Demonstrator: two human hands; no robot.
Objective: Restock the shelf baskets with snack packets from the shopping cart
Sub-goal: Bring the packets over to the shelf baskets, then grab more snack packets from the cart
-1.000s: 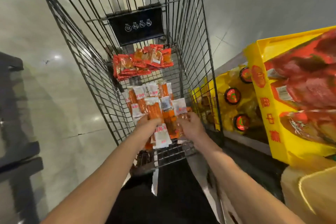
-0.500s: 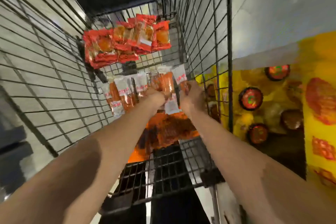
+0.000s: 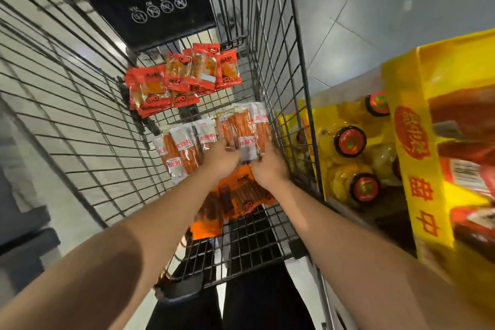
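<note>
Both my arms reach down into the black wire shopping cart (image 3: pixel 88 120). My left hand (image 3: pixel 221 154) and my right hand (image 3: pixel 267 166) grip a bunch of clear packets of orange sausage sticks (image 3: pixel 245 126) with white labels, held between them. More of the same packets (image 3: pixel 179 150) lie to the left on the cart floor. Red snack packets (image 3: pixel 176 80) are piled at the far end. Orange packets (image 3: pixel 238 195) lie under my wrists.
To the right of the cart stands a low shelf with yellow bags with red round seals (image 3: pixel 348 158) and a yellow box of red packets (image 3: pixel 442 142). A black child-seat flap (image 3: pixel 158 5) closes the cart's far end. Grey tiled floor surrounds the cart.
My hands have gathered the sausage-stick packets together and hold them a little farther into the cart. The camera has tilted, and the shelf on the right shows more fully.
</note>
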